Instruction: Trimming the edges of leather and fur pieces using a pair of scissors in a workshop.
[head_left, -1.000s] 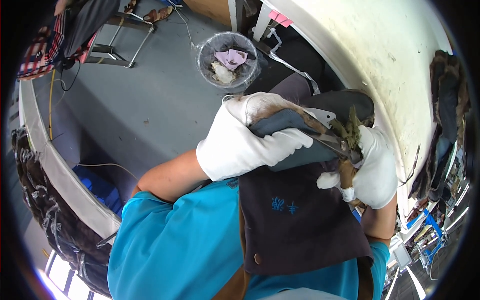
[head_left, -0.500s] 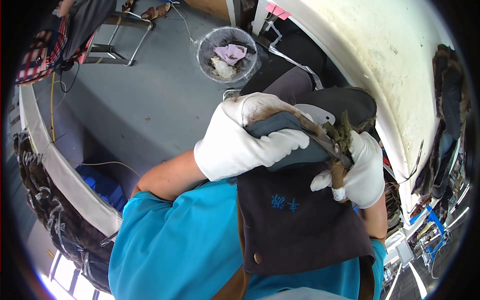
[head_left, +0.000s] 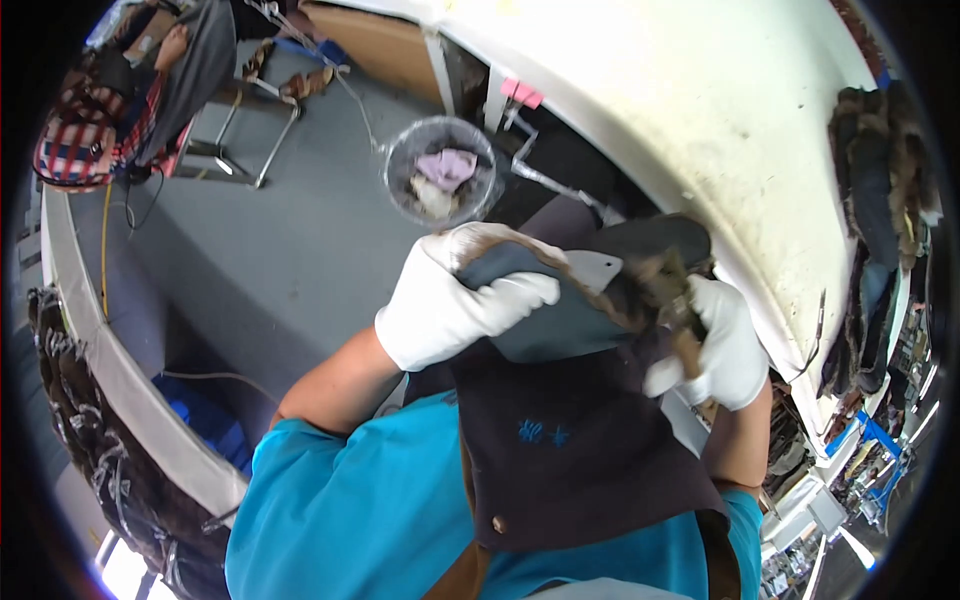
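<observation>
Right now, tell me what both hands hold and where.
The left hand grips the fur-edged dark piece near its left end; the right hand holds a blurred tool, apparently by its brown handle.

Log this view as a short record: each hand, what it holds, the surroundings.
White-gloved left hand: holding a blue-grey piece edged with brown fur
White-gloved right hand: gripping a brown-handled tool, blurred
Worn: dark brown apron, bright blue shirt
On grey floor: round bin lined with clear plastic, crumpled lilac scrap inside
Ahead and right: off-white worktable
</observation>
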